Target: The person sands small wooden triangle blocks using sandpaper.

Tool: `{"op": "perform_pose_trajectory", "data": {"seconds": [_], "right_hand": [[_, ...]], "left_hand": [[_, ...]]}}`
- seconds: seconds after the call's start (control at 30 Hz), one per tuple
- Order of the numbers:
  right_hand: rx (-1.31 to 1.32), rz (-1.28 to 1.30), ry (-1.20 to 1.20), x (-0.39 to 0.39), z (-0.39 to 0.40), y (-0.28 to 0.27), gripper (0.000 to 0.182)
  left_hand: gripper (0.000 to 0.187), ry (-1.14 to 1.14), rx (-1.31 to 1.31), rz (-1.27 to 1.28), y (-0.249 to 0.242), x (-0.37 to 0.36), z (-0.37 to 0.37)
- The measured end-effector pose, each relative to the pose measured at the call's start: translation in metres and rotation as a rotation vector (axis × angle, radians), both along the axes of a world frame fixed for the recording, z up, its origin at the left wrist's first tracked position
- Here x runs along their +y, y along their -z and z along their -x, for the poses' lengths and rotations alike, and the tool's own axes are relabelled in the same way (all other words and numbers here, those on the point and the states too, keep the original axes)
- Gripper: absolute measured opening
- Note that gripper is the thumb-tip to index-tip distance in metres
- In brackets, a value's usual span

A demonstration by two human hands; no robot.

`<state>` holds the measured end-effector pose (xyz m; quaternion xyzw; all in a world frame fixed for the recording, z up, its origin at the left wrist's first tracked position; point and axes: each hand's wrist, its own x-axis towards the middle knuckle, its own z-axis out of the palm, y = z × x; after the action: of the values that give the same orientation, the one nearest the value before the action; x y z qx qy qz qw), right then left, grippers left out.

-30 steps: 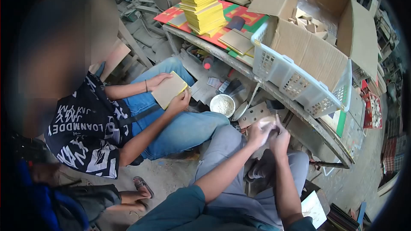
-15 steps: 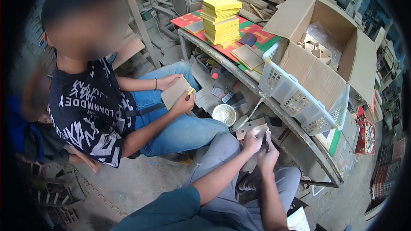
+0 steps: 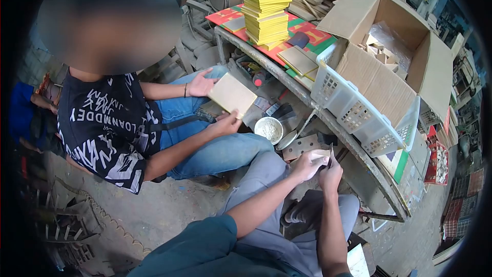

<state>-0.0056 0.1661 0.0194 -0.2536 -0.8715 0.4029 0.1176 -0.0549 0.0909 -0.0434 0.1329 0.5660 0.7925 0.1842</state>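
Bench (image 3: 279,78): runs diagonally past the wearer, no visible change. Co-worker (image 3: 102,128): seated alongside, knees near the wearer's. Box (image 3: 382,74), flaps open, sits in the crate (image 3: 366,122) on the bench; blocks inside. Yellow stack (image 3: 267,20) looks the same as half a second ago.

Board (image 3: 233,96): main change. It was held in both co-worker hands, tilted; now it lies flatter and further out over the knee. Near hand (image 3: 225,123) grips its lower edge; far hand (image 3: 201,84) is opened, palm up, at the opposite edge, contact can't tell. Reads as a regrip or turn, so that board is in mid-handling.

Tub (image 3: 278,140) with white stuff and holed plate (image 3: 302,146): floor side of the bench, just beyond the wearer's hands, neither in use now.

Wearer's left hand (image 3: 307,168): fingers closed round a small pale piece (image 3: 322,155). Right hand (image 3: 330,175): thumb and fingertips pinched on its other end. Hands slightly further apart than before; piece held up between them, above the lap, so work on it looks ongoing. Material: can't tell.
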Motion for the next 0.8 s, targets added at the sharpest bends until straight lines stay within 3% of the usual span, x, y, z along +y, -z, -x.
{"op": "perform_pose_trajectory", "data": {"seconds": [0.1, 0.17, 0.23, 0.3, 0.37, 0.43, 0.5, 0.57, 0.67, 0.8], "right_hand": [[0.255, -0.131, -0.078, -0.013, -0.004, 0.010, 0.048], [0.256, -0.134, -0.060, -0.012, 0.000, 0.008, 0.049], [-0.092, 0.069, 0.003, 0.002, 0.008, -0.011, 0.046], [-0.090, 0.093, -0.027, 0.005, 0.008, -0.007, 0.044], [0.157, -0.059, -0.082, -0.007, 0.005, 0.011, 0.042], [0.230, -0.065, -0.070, -0.011, 0.007, 0.010, 0.042], [-0.030, 0.063, -0.033, 0.001, 0.014, 0.003, 0.044], [0.048, 0.035, -0.101, 0.013, 0.011, 0.019, 0.046], [0.304, -0.185, -0.114, -0.010, 0.010, 0.015, 0.045], [0.014, 0.001, -0.074, 0.001, 0.015, -0.001, 0.043]], "left_hand": [[0.027, -0.119, -0.107, 0.028, -0.006, 0.000, 0.011], [0.027, -0.133, -0.100, 0.028, -0.007, -0.003, 0.003], [0.025, -0.055, -0.045, 0.013, -0.008, -0.004, -0.002], [0.025, -0.016, -0.014, -0.007, -0.008, 0.001, 0.000], [0.026, -0.173, -0.056, 0.143, -0.005, -0.001, 0.009], [0.026, -0.227, 0.039, 0.101, -0.001, 0.000, 0.009], [0.025, -0.116, 0.080, 0.072, 0.003, 0.001, 0.004], [0.028, -0.033, 0.018, 0.054, -0.004, 0.000, 0.004], [0.027, -0.165, -0.052, 0.116, -0.009, -0.004, 0.016], [0.028, -0.073, 0.072, 0.082, -0.002, -0.003, 0.007]]}}
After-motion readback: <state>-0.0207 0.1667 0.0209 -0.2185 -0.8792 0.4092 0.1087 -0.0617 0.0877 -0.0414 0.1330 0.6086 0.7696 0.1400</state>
